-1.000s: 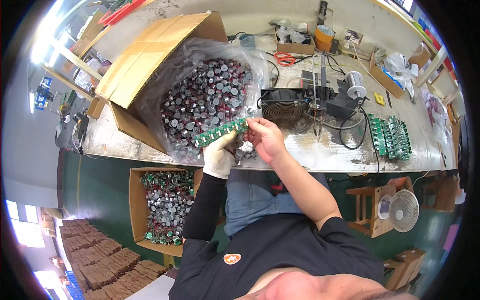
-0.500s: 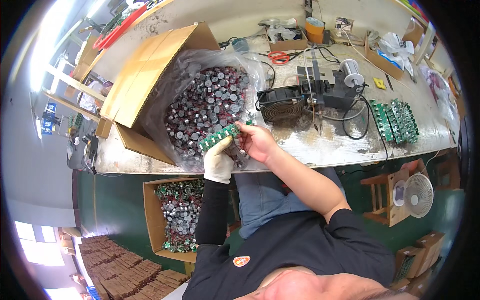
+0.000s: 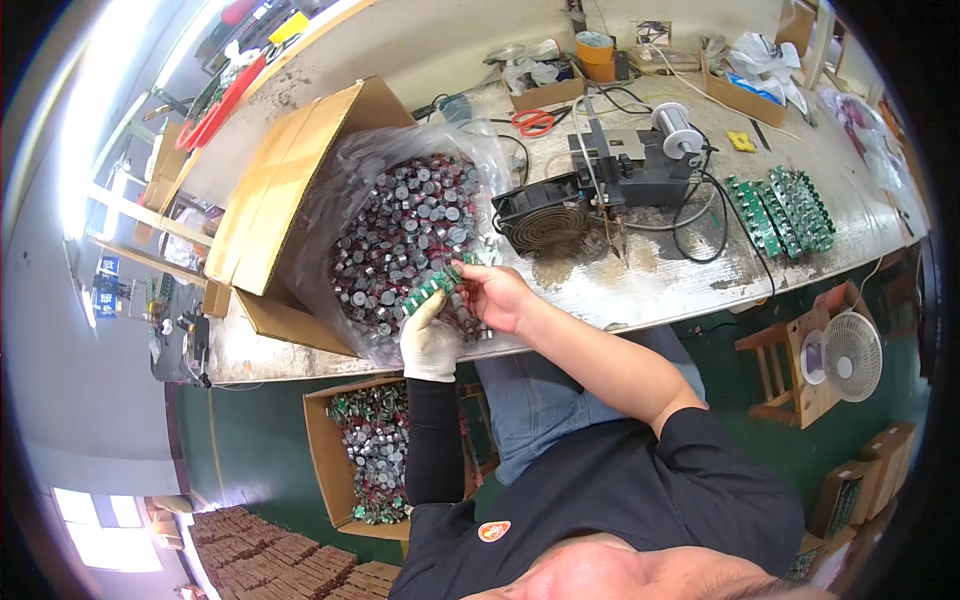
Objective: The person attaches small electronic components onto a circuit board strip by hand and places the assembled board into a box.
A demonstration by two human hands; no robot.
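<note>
My left hand, in a white glove, grips a green circuit board strip between thumb and fingers. The strip slants up to the right, with a row of small light parts along it. My bare right hand is closed at the strip's upper right end, thumb and forefinger pinching there; its other fingers curl underneath, and what they touch is hidden. Both hands are over the near edge of a clear plastic bag filled with small round silver parts on red wires. The bag lies in the mouth of a tipped cardboard box.
Right of the bag stand a black fan and a soldering fixture with a wire spool. Green circuit boards lie in rows farther right. Red scissors lie behind. Below the bench, a carton holds wired boards.
The whole view has shifted and tilted slightly. The strip is now turned more edge-on and slants more steeply, while both hands keep hold of it.
</note>
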